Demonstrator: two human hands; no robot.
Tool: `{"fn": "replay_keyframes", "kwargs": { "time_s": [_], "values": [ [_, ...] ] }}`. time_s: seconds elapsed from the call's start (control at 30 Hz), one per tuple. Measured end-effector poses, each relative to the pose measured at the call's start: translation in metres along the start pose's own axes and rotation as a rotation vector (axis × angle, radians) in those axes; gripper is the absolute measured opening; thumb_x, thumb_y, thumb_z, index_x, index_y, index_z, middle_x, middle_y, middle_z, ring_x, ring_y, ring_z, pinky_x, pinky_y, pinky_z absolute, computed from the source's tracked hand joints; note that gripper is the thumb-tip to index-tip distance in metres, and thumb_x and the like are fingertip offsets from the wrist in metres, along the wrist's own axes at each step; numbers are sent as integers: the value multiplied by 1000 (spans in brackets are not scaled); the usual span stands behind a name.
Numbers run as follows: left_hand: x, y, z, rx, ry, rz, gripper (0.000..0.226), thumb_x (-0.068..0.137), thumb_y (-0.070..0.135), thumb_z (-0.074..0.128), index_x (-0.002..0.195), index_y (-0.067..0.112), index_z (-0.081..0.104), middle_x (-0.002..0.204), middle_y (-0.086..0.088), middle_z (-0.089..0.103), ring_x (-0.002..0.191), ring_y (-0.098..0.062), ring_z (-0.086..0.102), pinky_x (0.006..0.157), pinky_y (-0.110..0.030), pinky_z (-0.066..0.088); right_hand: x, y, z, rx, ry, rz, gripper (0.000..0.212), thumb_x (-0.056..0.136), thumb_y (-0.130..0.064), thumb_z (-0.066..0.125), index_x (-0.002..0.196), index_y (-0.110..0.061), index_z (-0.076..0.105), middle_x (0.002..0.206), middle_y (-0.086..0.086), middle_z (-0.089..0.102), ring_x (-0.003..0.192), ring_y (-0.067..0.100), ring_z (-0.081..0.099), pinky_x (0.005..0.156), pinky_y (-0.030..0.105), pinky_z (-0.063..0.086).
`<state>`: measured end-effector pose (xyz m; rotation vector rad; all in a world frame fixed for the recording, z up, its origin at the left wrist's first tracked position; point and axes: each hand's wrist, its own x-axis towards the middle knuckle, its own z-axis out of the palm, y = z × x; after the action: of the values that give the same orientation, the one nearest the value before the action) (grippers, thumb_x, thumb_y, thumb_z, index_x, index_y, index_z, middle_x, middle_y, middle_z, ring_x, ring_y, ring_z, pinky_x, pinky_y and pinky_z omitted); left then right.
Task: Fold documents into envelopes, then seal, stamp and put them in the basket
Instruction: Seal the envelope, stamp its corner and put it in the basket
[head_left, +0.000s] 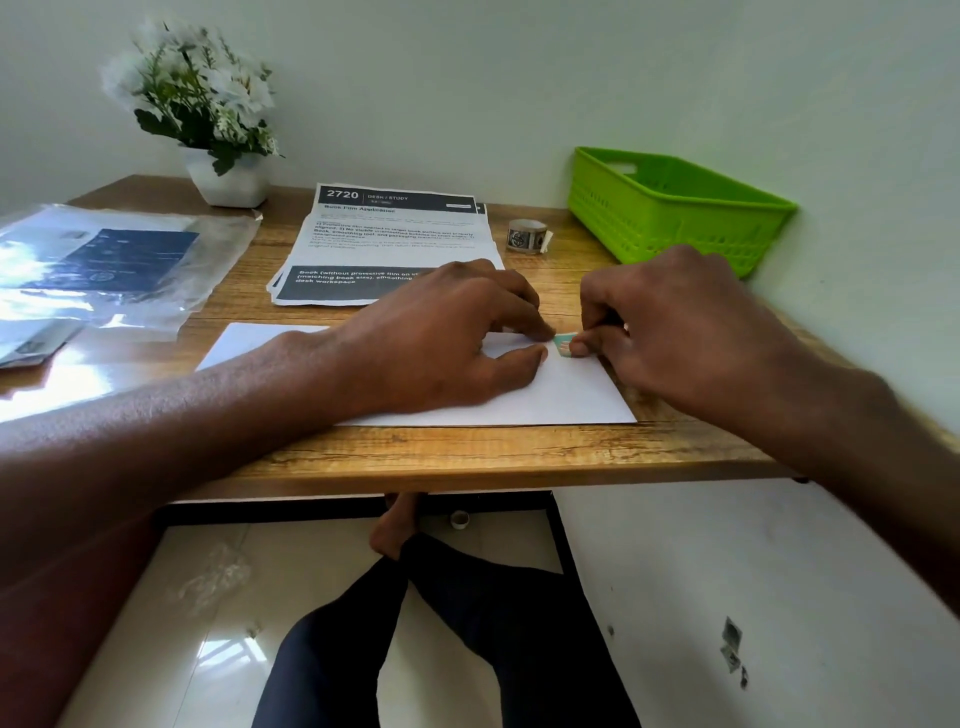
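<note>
1. Both hands are down on the white envelope (566, 395), which lies flat near the front edge of the wooden desk (467, 457), at about 6 o'clock on the desktop.
2. The left hand (441, 332) rests across the envelope with fingers nearly straight, thumb and forefinger tips pressing the paper just beside a small teal stamp (562, 344).
3. The right hand (670, 322) has its fingers curled, thumb tip pinning the stamp near the envelope's top right corner.
4. Readable print now: the stack of printed sheets (395, 244) at 12 o'clock carries "2720", "DESK / STUDY" and the heading "Book Film Application"; the dark band lower down starts "Book (without protective film…". The finer text is too small to read.
5. A small roll of stamps (527, 236) sits at 1 o'clock, between the sheets and the green basket (675, 208), which sits against the wall at 2 o'clock.
6. At 10 o'clock, clear plastic sleeves (104, 270) cover a dark blue printed sheet; writing there is blurred.
7. A white pot of white flowers (228, 179) stands at 11 o'clock by the back edge.
8. The envelope's right corner reaches close to the desk's right edge; bare wood runs between it and the basket.
</note>
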<state>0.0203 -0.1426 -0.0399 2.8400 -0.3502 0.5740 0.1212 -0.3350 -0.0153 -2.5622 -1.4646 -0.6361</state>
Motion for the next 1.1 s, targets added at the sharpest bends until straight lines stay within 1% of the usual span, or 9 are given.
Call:
{"fn": "replay_keyframes", "kwargs": {
  "time_s": [0.07, 0.23, 0.37, 0.43, 0.53, 0.6, 0.8, 0.9, 1.1],
  "values": [
    [0, 1, -1, -2, 9, 4, 34, 101, 41, 60, 128, 26, 74, 133, 10, 67, 119, -10, 57, 101, -31, 45, 4, 2, 0, 25, -1, 22, 11, 89, -33, 77, 87, -24, 70, 80, -2, 66, 77, 19, 59, 64, 30, 40],
    [0, 0, 0, -5, 16, -4, 34, 100, 42, 61, 125, 24, 75, 132, 10, 67, 118, -10, 57, 98, -26, 43, -10, 3, 2, -23, 0, -50, 21, 90, -29, 74, 77, -25, 58, 68, -6, 57, 63, 20, 54, 52, 30, 38],
    [0, 0, 0, -4, 6, 3, 34, 100, 41, 61, 126, 23, 75, 129, 10, 68, 116, -10, 58, 99, -33, 47, -2, 6, -4, 58, -21, 0, 13, 87, -27, 78, 81, -25, 67, 74, -7, 66, 66, 12, 54, 53, 23, 36],
    [0, 0, -1, -2, 9, 3, 33, 101, 42, 61, 126, 24, 74, 128, 10, 68, 115, -9, 59, 99, -35, 48, 5, 5, -2, 38, -26, 28, 12, 89, -28, 77, 85, -25, 66, 77, -6, 64, 72, 14, 56, 56, 27, 36],
    [0, 0, 0, 5, 20, -3, 34, 100, 46, 59, 126, 28, 71, 121, 12, 69, 109, -8, 59, 95, -38, 50, 1, 0, 4, -57, -13, -26, 15, 93, -26, 71, 85, -27, 58, 80, 0, 59, 74, 23, 58, 59, 33, 41],
    [0, 0, 0, 8, 20, -3, 35, 100, 48, 59, 129, 31, 69, 118, 14, 68, 107, -7, 58, 92, -36, 50, -5, 2, 2, -71, -32, -72, 24, 91, -28, 72, 80, -30, 50, 74, -3, 53, 69, 22, 55, 54, 31, 35],
    [-1, 0, -1, -37, 32, 39, 29, 101, 43, 60, 125, 35, 74, 125, 14, 68, 111, -3, 59, 95, -30, 49, 10, 13, 7, 41, 6, 23, 12, 88, -39, 76, 93, -29, 71, 73, -16, 55, 80, 10, 52, 68, 25, 36],
    [1, 0, -1, -27, 25, 41, 29, 102, 42, 59, 126, 34, 75, 126, 14, 68, 111, -1, 57, 94, -23, 45, 15, 13, 14, 2, 35, 18, 11, 88, -38, 76, 89, -28, 75, 70, -16, 52, 74, 9, 47, 57, 21, 27],
    [1, -2, 0, -27, 14, 34, 30, 102, 43, 59, 126, 35, 74, 127, 15, 67, 113, -3, 56, 93, -24, 44, 22, 15, 13, 24, -15, 16, 8, 90, -31, 74, 92, -25, 79, 81, -7, 70, 72, 10, 53, 57, 20, 33]
  ]
}}
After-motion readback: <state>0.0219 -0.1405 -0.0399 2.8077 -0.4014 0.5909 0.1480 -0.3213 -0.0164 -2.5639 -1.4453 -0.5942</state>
